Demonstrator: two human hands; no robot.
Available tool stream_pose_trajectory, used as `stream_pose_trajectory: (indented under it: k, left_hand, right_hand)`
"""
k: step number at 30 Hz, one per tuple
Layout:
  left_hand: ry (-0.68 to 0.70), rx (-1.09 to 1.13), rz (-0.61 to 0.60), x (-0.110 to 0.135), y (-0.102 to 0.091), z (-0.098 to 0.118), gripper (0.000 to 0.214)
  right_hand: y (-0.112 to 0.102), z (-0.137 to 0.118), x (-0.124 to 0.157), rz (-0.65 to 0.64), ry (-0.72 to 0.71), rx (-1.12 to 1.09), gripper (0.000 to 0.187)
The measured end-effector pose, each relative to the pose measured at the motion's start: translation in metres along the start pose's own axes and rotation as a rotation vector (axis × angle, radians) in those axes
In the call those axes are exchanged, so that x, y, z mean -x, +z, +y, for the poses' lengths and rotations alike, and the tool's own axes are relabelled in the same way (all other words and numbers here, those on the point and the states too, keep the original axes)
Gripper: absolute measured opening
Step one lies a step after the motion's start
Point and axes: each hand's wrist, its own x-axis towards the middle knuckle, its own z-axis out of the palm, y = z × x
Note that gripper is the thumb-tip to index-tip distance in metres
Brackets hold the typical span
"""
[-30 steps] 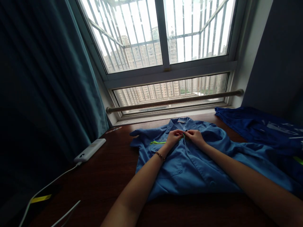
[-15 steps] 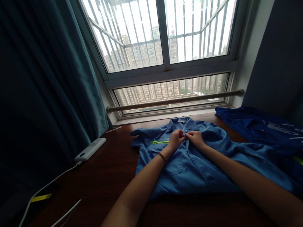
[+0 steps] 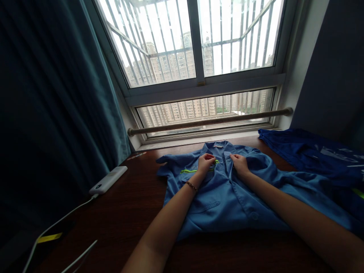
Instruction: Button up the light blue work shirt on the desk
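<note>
A blue work shirt with a collar and a yellow-green stripe lies spread on the dark wooden surface, its collar toward the window. My left hand, a beaded bracelet on its wrist, pinches the front edge of the shirt just below the collar. On the other side of the opening, my right hand grips the opposite front edge, lifting it a little. Between the hands the shirt front stands parted. Fingertips of both hands are small in view, and any button there cannot be made out.
Darker blue clothing lies at the right. On the left, a white power bank with a white cable rests beside the curtain. A horizontal rail crosses the low window behind the shirt.
My hands were together at the shirt front; now they are apart, the left shifted left and the right slightly right. The two front edges have parted below the collar.
</note>
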Motion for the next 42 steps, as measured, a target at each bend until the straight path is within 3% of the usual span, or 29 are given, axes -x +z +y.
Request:
stream_pose_trajectory:
  k: [2, 5, 8, 13, 16, 19, 22, 25, 27, 29, 32, 35, 39, 42]
  left_hand:
    - [0.065, -0.126, 0.090, 0.002, -0.003, 0.008, 0.007]
    - [0.268, -0.309, 0.184, 0.012, -0.001, 0.026, 0.006]
    - [0.347, -0.385, 0.063, 0.028, 0.011, 0.044, 0.019]
    - [0.078, -0.352, -0.445, 0.046, 0.028, 0.055, 0.030]
    - [-0.116, -0.216, -0.529, 0.046, 0.027, 0.054, 0.031]
    - [-0.268, 0.014, -0.495, 0.038, 0.019, 0.051, 0.026]
    - [-0.372, 0.244, -0.387, 0.025, 0.010, 0.041, 0.023]
    - [-0.440, 0.420, -0.254, 0.013, 0.002, 0.027, 0.016]
    - [-0.460, 0.472, -0.191, 0.007, -0.003, 0.018, 0.013]
    - [-0.467, 0.484, -0.176, 0.005, -0.008, 0.013, 0.014]
    - [-0.438, 0.456, -0.273, 0.005, -0.012, 0.011, 0.014]
    - [-0.368, 0.376, -0.403, 0.005, -0.013, 0.012, 0.021]
    - [-0.317, 0.258, -0.427, 0.004, -0.011, 0.013, 0.018]
    - [-0.384, 0.275, -0.436, 0.004, -0.012, 0.014, 0.012]
  right_hand:
    - [-0.001, -0.004, -0.002, 0.030, 0.004, -0.027, 0.034]
    - [-0.003, -0.014, -0.004, 0.057, 0.022, -0.135, 0.031]
    - [-0.004, -0.024, -0.003, 0.048, 0.062, -0.293, 0.030]
    - [-0.003, -0.030, -0.001, 0.065, 0.052, -0.388, 0.032]
    - [-0.001, -0.032, 0.001, 0.030, 0.053, -0.408, 0.032]
    - [-0.003, -0.039, 0.003, -0.013, 0.034, -0.338, 0.031]
    - [-0.007, -0.051, 0.006, -0.065, -0.227, -0.009, 0.024]
    - [-0.012, -0.056, 0.011, -0.307, -0.602, 0.367, 0.014]
    - [-0.012, -0.052, 0.015, -0.486, -0.715, 0.509, 0.014]
    - [-0.011, -0.044, 0.018, -0.570, -0.734, 0.608, 0.016]
    - [-0.009, -0.031, 0.022, -0.582, -0.750, 0.731, 0.018]
    - [-0.008, -0.027, 0.025, -0.505, -0.786, 0.779, 0.019]
    - [-0.009, -0.029, 0.028, -0.404, -0.854, 0.714, 0.020]
    - [-0.009, -0.031, 0.031, -0.418, -0.927, 0.647, 0.019]
